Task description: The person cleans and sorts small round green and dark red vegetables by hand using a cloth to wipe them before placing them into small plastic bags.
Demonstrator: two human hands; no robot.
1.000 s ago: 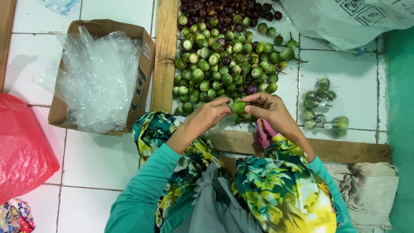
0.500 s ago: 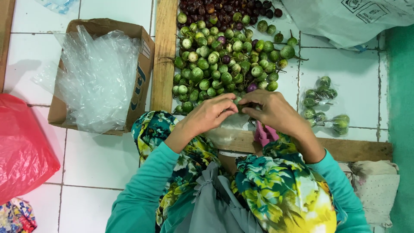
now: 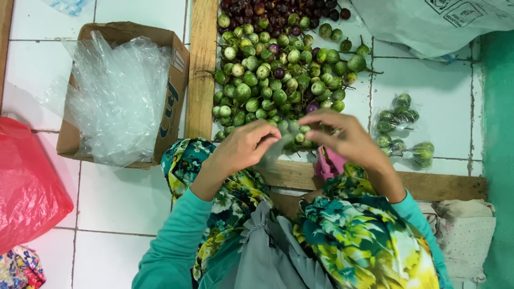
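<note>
A heap of small round green and purple eggplants (image 3: 278,69) lies on the white tiled floor inside a wooden frame (image 3: 202,64). My left hand (image 3: 246,147) and my right hand (image 3: 342,136) meet at the near edge of the heap. Between them they pinch a thin clear plastic bag (image 3: 286,142) with a few green eggplants showing through it. Both hands are closed on the bag's edges. A pink object (image 3: 327,163) lies just under my right wrist.
A cardboard box (image 3: 174,80) full of clear plastic bags stands on the left. A red plastic bag (image 3: 27,187) lies at the far left. Filled clear bags of eggplants (image 3: 401,131) rest on the right. A grey sack (image 3: 433,24) lies top right, and floral cloth covers my knees.
Earlier my hands held a single green eggplant above the heap's edge. Now they hold a clear bag with eggplants in it, and both hands have drawn slightly apart.
</note>
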